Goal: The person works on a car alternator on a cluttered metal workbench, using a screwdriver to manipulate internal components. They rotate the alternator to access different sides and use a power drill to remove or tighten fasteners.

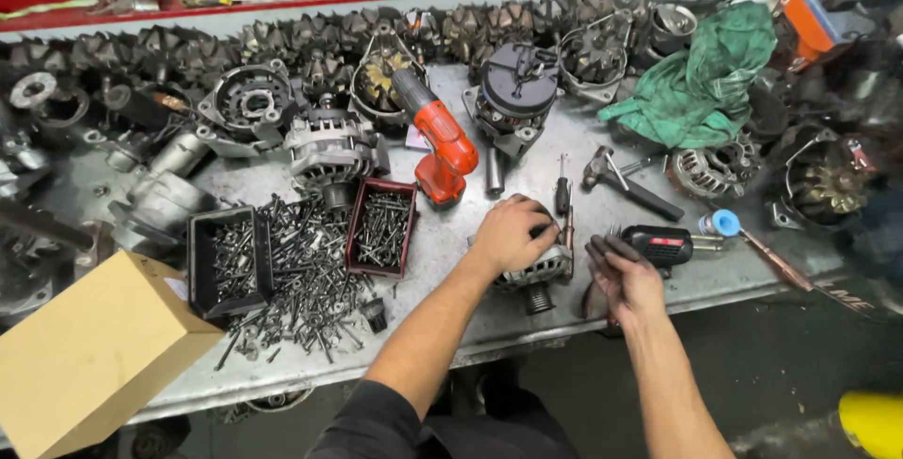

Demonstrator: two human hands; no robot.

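My left hand (508, 231) rests on top of a silver alternator (538, 269) near the front edge of the metal workbench (451, 233), fingers curled over its housing. My right hand (623, 276) hovers just right of the alternator with greasy fingers spread and nothing clearly held in it. A black and red tool (658, 245) lies right behind my right hand. A screwdriver (562, 191) lies just beyond the alternator.
A red cordless drill (440, 139), a hammer (625, 182), a green rag (705, 83) and several alternators crowd the bench. Two black trays (381, 229) and loose bolts (301, 280) lie at left. A cardboard box (89, 351) sits at the front left corner.
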